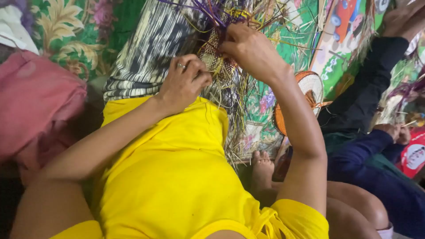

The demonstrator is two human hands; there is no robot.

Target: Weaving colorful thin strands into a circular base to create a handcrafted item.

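Over our lap, we are weaving: left hand (183,82) pinching the woven piece (214,59), right hand (250,51) fingers closing on purple strands (212,13). Next likely calls for threading one strand under.

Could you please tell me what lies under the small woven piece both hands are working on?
Under the small woven straw piece, a black-and-white striped cloth and loose straw strands show; directly beneath is covered.

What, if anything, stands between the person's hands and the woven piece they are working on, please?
Nothing visible does: the left hand and the right hand both already touch the woven piece, with only its own loose strands around them.
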